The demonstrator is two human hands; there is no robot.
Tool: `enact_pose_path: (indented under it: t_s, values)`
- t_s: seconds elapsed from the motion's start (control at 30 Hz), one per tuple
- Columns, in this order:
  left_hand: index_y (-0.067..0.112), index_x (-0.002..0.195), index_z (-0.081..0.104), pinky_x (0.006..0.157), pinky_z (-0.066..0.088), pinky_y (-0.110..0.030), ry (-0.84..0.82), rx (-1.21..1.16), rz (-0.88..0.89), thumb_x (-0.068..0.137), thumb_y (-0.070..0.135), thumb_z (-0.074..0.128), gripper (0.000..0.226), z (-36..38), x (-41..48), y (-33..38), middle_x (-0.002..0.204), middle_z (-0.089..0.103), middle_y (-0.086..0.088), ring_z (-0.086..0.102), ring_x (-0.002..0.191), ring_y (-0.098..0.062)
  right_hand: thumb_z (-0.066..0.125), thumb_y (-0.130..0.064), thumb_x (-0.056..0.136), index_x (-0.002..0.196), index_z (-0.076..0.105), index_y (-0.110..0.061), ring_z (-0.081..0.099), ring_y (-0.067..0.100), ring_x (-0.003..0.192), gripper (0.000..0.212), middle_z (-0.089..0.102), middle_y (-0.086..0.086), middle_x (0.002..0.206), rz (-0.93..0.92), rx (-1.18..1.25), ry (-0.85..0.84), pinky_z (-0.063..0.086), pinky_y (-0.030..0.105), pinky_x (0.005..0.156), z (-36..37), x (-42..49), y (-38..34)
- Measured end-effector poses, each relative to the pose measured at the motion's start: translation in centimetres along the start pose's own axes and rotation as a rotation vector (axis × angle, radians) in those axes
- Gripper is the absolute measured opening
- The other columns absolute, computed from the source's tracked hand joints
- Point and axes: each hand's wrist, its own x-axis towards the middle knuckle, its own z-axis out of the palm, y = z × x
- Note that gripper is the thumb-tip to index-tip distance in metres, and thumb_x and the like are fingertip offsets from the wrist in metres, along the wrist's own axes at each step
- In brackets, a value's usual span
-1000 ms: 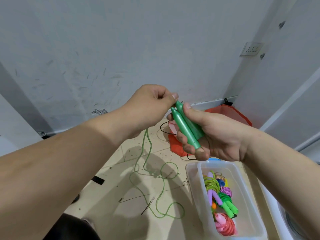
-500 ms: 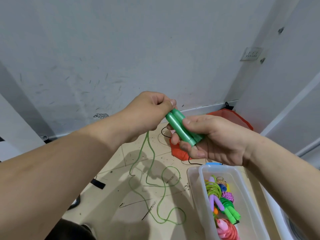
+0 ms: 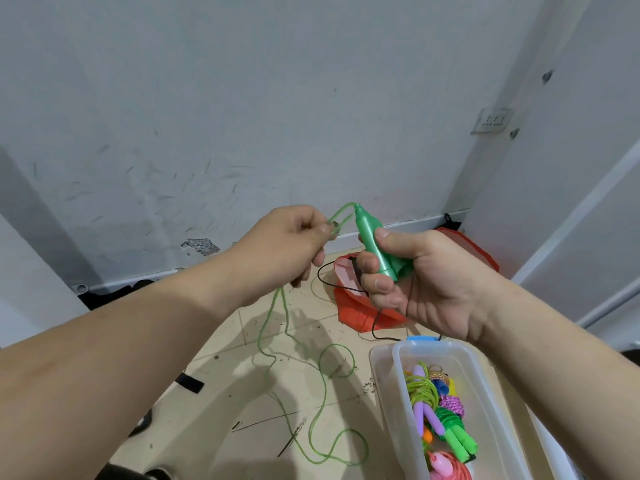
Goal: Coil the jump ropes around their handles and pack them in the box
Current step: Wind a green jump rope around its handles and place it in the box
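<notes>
Green jump rope handles (image 3: 375,245) stand tilted in the right hand (image 3: 429,289), held in the air over the floor, beyond the box. The fingers (image 3: 372,265) of this hand are clenched round them, so the lower ends are hidden in the palm, and I cannot tell clearly how the two lie together. They are smooth glossy plastic, narrowing to a cone at the top. The left hand (image 3: 287,244) pinches two strands of the green cord (image 3: 325,400) just beside the handle tips; most of its fingertips are tucked out of sight. The cord is thin, half-transparent tubing and lies in loose loops on the beige tiled floor (image 3: 311,323). The box (image 3: 382,393) is milky translucent plastic with rounded corners, cut off by the lower edge. Inside lie coiled ropes (image 3: 446,417), yellow-green, purple, pink and green, too tangled to separate. A red mesh bag (image 3: 349,306) and a thin black wire (image 3: 327,285) lie behind the hands, partly covered.
</notes>
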Motion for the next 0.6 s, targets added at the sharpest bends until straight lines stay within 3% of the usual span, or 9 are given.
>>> enact_pose_path:
  t_s: [0.1, 0.2, 0.33, 0.4, 0.53, 0.6]
  values:
    - [0.017, 0.087, 0.068, 0.044, 0.033, -0.019, 0.002, 0.299, 0.067, 0.102, 0.023, 0.054, 0.022, 0.7, 0.1, -0.6, 0.062, 0.053, 0.001, 0.04, 0.047, -0.011, 0.043, -0.013, 0.106, 0.101, 0.041, -0.014, 0.038, 0.016, 0.057, 0.006, 0.048, 0.007, 0.076, -0.001, -0.034, -0.027, 0.031, 0.024, 0.045, 0.0, 0.1, 0.3]
    - [0.019, 0.07, 0.057, 0.048, 0.031, -0.026, -0.004, 0.526, 0.078, 0.099, 0.022, 0.052, 0.03, 1.3, 0.4, -0.8, 0.057, 0.048, 0.005, 0.044, 0.054, -0.018, 0.042, -0.001, 0.105, 0.099, 0.047, -0.009, 0.04, 0.017, 0.058, 0.011, 0.048, 0.011, 0.08, -0.035, -0.163, -0.08, 0.031, 0.026, 0.047, 0.4, 0.1, 0.8]
    - [0.021, 0.066, 0.048, 0.051, 0.031, -0.026, -0.143, 0.697, 0.118, 0.101, 0.024, 0.047, 0.035, 3.0, 0.1, -0.5, 0.062, 0.049, 0.004, 0.046, 0.057, -0.009, 0.044, 0.0, 0.103, 0.096, 0.049, -0.006, 0.039, 0.016, 0.05, 0.011, 0.049, 0.012, 0.073, -0.127, -0.544, 0.143, 0.029, 0.024, 0.046, -0.4, 0.5, 1.7]
    - [0.02, 0.065, 0.046, 0.052, 0.031, -0.028, -0.182, 0.735, 0.122, 0.102, 0.027, 0.047, 0.038, 3.5, -0.2, -0.5, 0.062, 0.049, 0.004, 0.046, 0.058, -0.012, 0.048, -0.004, 0.103, 0.103, 0.048, -0.006, 0.041, 0.014, 0.048, 0.002, 0.053, 0.01, 0.071, -0.125, -0.685, 0.259, 0.031, 0.025, 0.046, -0.8, 0.7, 1.9]
    - [0.018, 0.071, 0.048, 0.057, 0.037, -0.031, -0.228, 0.89, 0.129, 0.1, 0.029, 0.047, 0.032, 3.8, -0.4, 0.0, 0.068, 0.052, 0.0, 0.052, 0.066, -0.021, 0.053, -0.011, 0.097, 0.111, 0.05, -0.015, 0.047, 0.017, 0.057, 0.015, 0.058, 0.01, 0.081, -0.096, -0.841, 0.356, 0.038, 0.03, 0.055, -0.7, 0.9, 2.4]
    - [0.017, 0.074, 0.049, 0.058, 0.038, -0.031, -0.27, 1.017, 0.136, 0.097, 0.029, 0.049, 0.026, 4.0, -0.9, 0.1, 0.072, 0.052, -0.001, 0.052, 0.068, -0.024, 0.055, -0.009, 0.094, 0.109, 0.053, -0.016, 0.047, 0.014, 0.058, 0.017, 0.058, 0.003, 0.077, -0.108, -1.029, 0.38, 0.04, 0.022, 0.051, -0.6, 0.6, 2.3]
